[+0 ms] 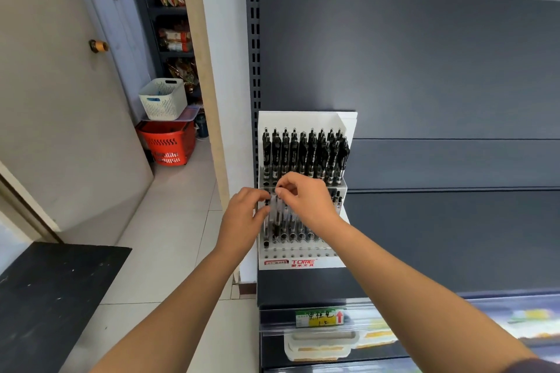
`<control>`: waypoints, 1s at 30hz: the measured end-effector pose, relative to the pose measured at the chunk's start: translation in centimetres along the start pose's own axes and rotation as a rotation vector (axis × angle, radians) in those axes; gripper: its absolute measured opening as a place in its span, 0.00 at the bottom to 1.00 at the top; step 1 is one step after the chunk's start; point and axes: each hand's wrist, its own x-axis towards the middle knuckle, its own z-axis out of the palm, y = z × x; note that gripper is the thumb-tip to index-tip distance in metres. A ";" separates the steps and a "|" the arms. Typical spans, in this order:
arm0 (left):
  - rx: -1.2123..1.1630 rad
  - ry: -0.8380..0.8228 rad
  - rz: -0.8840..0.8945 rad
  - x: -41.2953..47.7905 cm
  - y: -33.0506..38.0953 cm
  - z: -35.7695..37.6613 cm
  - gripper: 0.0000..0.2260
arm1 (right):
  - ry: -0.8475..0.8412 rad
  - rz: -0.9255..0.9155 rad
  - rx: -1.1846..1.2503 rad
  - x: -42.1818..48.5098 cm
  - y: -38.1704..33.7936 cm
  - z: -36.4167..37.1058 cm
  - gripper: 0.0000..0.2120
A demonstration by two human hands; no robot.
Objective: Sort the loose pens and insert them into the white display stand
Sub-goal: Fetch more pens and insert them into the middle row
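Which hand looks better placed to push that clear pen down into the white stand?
Probably the right hand: it pinches the top of the pen, above the holes of the white stand. The left hand only meets the barrel from the side.

Both arms reach forward; left hand (244, 218) curls its fingers; right hand (306, 201) pinches a pen (276, 207) at its fingertips.

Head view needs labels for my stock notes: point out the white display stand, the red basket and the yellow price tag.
white display stand (303, 119), head view, bare top of its back panel.
red basket (168, 144), head view, its slotted front wall.
yellow price tag (318, 318), head view, its handwritten middle.
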 end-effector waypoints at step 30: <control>0.280 -0.087 0.461 3.2 20.3 20.7 0.04 | 0.193 0.021 -0.564 -11.0 22.2 -22.5 0.11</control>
